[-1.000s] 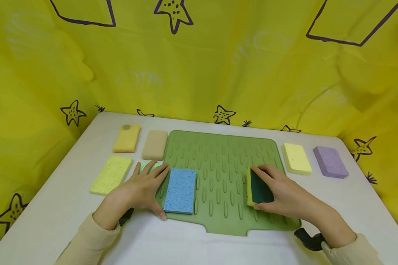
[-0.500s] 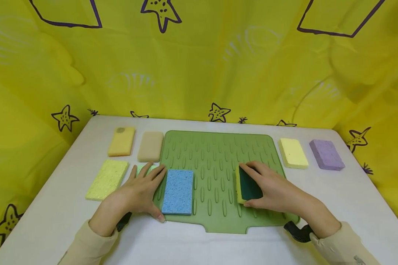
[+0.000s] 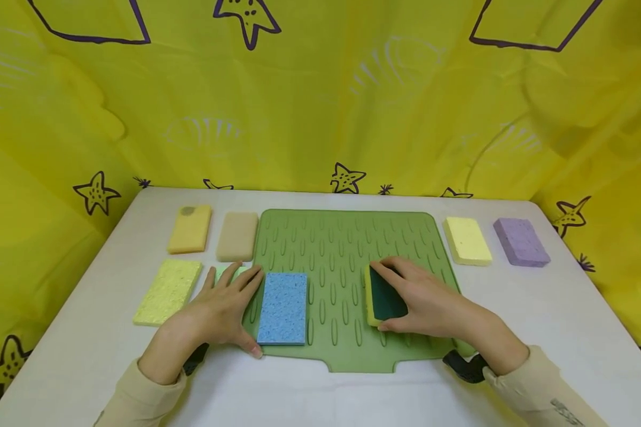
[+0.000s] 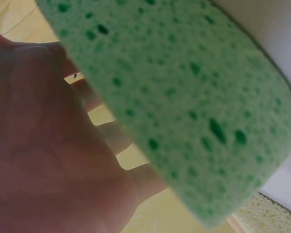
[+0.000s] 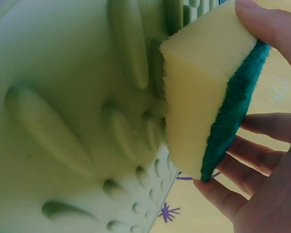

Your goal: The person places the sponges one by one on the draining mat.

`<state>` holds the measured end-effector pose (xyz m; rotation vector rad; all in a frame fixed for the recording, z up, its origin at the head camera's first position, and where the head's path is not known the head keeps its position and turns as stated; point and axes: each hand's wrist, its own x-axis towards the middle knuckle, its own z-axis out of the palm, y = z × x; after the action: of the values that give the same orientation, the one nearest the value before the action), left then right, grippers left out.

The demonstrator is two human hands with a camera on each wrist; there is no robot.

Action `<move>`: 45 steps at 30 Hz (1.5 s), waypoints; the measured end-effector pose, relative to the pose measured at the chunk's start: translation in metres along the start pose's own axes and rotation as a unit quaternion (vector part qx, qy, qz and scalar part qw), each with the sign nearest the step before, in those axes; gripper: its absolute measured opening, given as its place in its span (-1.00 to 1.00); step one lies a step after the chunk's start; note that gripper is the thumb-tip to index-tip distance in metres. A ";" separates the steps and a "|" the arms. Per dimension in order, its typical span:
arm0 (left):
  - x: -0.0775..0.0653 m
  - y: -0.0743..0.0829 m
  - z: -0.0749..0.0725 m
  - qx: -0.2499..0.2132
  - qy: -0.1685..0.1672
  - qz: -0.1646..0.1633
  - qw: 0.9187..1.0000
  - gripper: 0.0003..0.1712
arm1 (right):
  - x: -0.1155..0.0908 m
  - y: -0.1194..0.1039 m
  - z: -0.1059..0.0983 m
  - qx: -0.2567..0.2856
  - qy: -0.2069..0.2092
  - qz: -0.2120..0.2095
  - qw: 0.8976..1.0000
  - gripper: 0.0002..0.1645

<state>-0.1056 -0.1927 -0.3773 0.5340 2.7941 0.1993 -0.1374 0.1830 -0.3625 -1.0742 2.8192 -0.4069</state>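
Note:
My right hand (image 3: 430,299) grips a scrub sponge (image 5: 199,102), yellow with a dark green scouring face, over the right-hand part of the green ridged mat (image 3: 347,237). In the right wrist view, the thumb is at one end and the fingertips at the other. My left hand (image 3: 216,311) has its fingers spread at the mat's left edge, fingertips and thumb near a flat blue sponge (image 3: 283,308) lying on the mat. Beneath the left hand is a pale green sponge (image 4: 184,102), mostly hidden in the head view but large in the left wrist view.
Left of the mat lie a lime sponge (image 3: 168,293), an orange-yellow sponge (image 3: 190,231) and a beige sponge (image 3: 237,237). To its right are a pale yellow sponge (image 3: 467,242) and a purple sponge (image 3: 521,242). A yellow patterned curtain (image 3: 299,118) encloses the white table (image 3: 278,391).
My right hand has moved left across the mat with the scrub sponge. The left hand keeps its place beside the blue sponge. The head view has shifted slightly.

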 end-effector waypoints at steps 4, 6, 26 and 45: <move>-0.001 0.001 -0.001 0.001 -0.001 0.001 1.000 0.64 | 0.001 -0.005 0.000 -0.005 0.000 0.002 1.000 0.26; -0.001 0.001 -0.001 0.002 -0.001 0.003 1.000 0.64 | 0.002 -0.008 0.000 -0.006 0.002 0.003 1.000 0.26; -0.001 0.000 0.000 -0.004 0.001 0.008 1.000 0.63 | 0.017 -0.033 0.010 -0.009 0.005 -0.024 1.000 0.23; -0.001 -0.001 0.000 -0.006 0.007 0.014 1.000 0.63 | 0.025 -0.047 0.014 -0.010 -0.006 -0.028 1.000 0.23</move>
<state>-0.1052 -0.1936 -0.3775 0.5726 2.7978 0.2257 -0.1233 0.1303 -0.3623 -1.1577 2.7936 -0.3775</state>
